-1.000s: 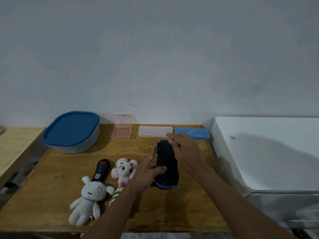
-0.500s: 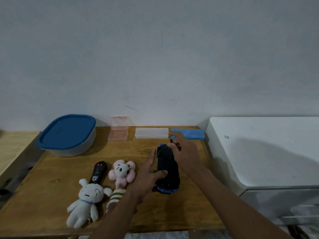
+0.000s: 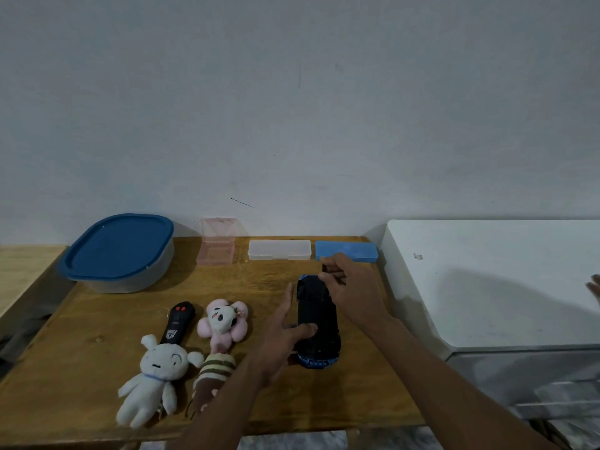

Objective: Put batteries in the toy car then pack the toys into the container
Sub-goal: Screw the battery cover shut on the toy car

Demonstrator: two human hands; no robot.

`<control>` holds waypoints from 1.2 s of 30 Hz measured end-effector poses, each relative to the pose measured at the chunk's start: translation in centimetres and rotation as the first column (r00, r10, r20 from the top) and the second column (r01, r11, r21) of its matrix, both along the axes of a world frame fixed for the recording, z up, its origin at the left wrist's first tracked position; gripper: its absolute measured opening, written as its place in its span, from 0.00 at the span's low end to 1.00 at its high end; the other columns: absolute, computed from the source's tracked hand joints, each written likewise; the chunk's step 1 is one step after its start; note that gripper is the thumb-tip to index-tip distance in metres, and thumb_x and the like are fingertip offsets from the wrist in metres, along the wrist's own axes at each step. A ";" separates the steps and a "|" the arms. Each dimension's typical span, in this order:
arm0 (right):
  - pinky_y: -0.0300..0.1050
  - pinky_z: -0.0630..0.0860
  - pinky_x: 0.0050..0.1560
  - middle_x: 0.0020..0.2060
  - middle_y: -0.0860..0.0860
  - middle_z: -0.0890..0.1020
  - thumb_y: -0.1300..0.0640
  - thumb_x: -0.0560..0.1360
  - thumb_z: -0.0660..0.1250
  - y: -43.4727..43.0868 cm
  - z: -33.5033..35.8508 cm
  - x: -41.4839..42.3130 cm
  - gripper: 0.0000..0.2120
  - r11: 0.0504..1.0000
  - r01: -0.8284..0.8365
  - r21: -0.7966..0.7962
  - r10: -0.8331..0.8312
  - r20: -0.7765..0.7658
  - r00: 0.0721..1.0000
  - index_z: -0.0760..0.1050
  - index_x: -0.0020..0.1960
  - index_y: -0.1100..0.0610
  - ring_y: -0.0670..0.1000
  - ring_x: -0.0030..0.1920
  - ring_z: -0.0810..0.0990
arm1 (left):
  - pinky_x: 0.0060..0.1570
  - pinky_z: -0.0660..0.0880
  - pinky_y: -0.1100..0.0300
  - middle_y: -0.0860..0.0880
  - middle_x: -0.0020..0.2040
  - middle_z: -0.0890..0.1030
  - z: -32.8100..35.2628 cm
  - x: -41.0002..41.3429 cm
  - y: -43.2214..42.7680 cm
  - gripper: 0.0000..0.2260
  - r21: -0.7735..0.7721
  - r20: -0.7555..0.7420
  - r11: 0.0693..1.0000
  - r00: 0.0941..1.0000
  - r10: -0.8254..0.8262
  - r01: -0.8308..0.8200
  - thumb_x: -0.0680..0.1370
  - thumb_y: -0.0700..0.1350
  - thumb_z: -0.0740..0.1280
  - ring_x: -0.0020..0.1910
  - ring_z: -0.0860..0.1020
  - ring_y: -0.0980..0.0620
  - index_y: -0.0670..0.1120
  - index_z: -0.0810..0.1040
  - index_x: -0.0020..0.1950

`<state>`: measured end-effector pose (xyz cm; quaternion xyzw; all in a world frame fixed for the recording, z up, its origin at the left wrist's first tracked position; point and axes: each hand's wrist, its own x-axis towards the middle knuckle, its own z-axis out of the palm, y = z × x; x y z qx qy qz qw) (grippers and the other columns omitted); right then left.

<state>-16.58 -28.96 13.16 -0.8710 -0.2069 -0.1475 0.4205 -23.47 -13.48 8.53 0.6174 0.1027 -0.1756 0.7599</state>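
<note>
Head view: left hand grips toy car, right hand pinches a dark piece, pink plush just left.

Car black-blue; lid blue; plush stripes brownish, perhaps.

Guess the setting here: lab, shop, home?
Probably a home room, not a lab. A wooden table stands against a bare painted wall, a white appliance sits beside it, and plush toys lie on it near a lidded container.
</note>
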 end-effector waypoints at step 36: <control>0.30 0.77 0.39 0.41 0.45 0.79 0.58 0.76 0.68 -0.7 -0.2 -0.6 0.09 1.000 -0.017 -0.017 0.017 -0.019 1.000 0.67 0.45 0.49 0.44 0.41 0.79 | 0.62 0.74 0.38 0.46 0.67 0.77 -0.5 -0.1 -0.8 0.41 -0.037 -0.021 0.999 1.000 0.014 -0.014 0.76 0.34 0.69 0.61 0.79 0.42 0.66 0.54 0.77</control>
